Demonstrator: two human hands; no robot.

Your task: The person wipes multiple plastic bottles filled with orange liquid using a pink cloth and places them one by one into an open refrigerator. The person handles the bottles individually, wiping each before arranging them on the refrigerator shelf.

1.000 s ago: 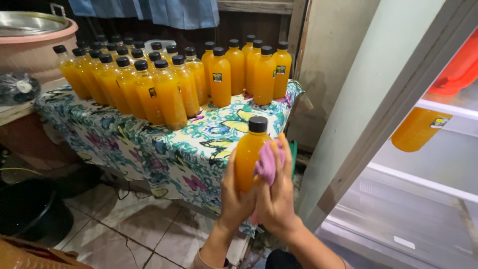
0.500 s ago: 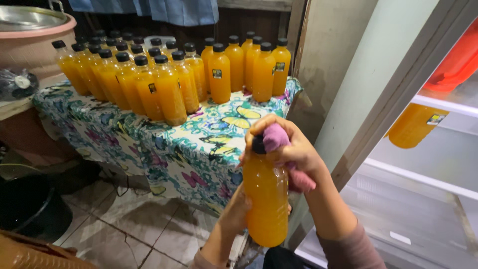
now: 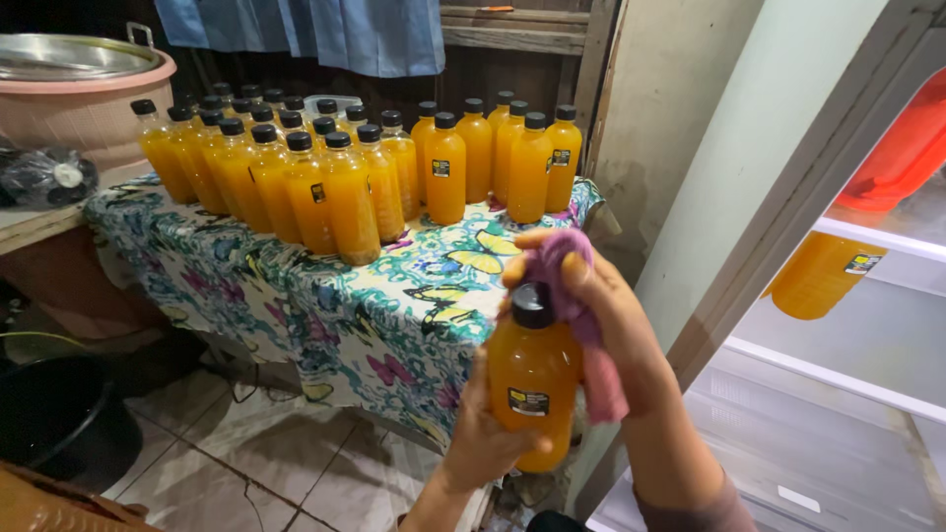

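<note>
My left hand (image 3: 483, 433) grips the lower body of an orange juice bottle (image 3: 533, 379) with a black cap, held upright in front of me. My right hand (image 3: 601, 315) curls over the bottle's cap and shoulder, holding a pink cloth (image 3: 581, 315) against it. Behind, several identical orange bottles (image 3: 325, 182) with black caps stand in rows on a table covered by a butterfly-patterned cloth (image 3: 325, 296).
An open refrigerator door (image 3: 788, 197) stands at the right, with white shelves (image 3: 867, 355), an orange bottle (image 3: 823, 276) and a red container (image 3: 902, 148) inside. A pink tub with a metal lid (image 3: 79, 89) sits far left. A black bucket (image 3: 49, 414) is on the tiled floor.
The bottle came lower and closer to me. My right hand with the pink cloth moved from the bottle's side up over its cap.
</note>
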